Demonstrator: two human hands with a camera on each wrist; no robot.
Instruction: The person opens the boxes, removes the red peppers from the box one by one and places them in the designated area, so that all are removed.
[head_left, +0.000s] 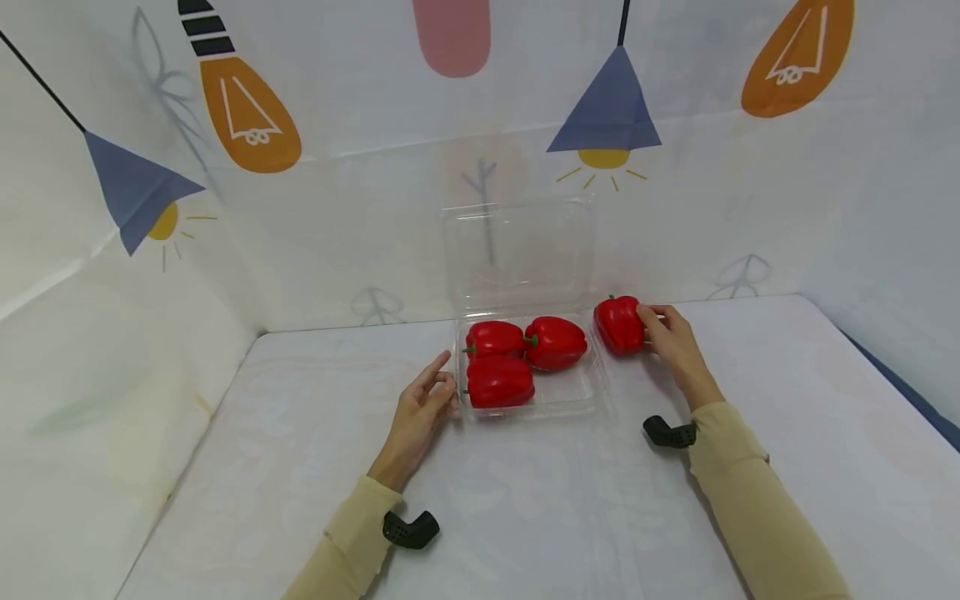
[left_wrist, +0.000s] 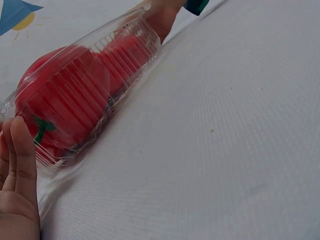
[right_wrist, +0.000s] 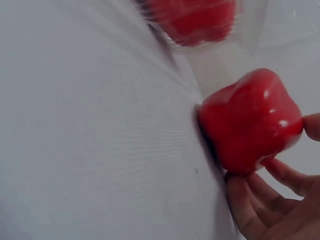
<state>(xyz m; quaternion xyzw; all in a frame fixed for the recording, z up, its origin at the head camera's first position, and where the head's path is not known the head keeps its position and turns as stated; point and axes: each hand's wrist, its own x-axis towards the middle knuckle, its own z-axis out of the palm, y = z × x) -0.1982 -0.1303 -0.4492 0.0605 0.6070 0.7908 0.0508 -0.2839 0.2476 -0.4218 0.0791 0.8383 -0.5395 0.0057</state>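
Observation:
A clear plastic clamshell container (head_left: pixel 564 392) stands on the table with its lid (head_left: pixel 517 250) raised at the back. Inside it lie three red bell peppers, two behind and one red bell pepper (head_left: pixel 501 383) at the front left. My left hand (head_left: pixel 417 415) is at the container's left wall, fingers fairly straight and fingertips right at the plastic in the left wrist view. To the right of the container, my right hand (head_left: pixel 675 346) grips another red bell pepper (right_wrist: pixel 250 120) between thumb and fingers. That pepper has a green stem and sits close to the tabletop.
A white cloth covers the table (head_left: pixel 525 508). Behind it rises a white backdrop (head_left: pixel 360 217) printed with lamps and bulbs, close to the raised lid. A black wrist device (head_left: pixel 411 530) is on the left sleeve, and another black device (head_left: pixel 669 433) on the right.

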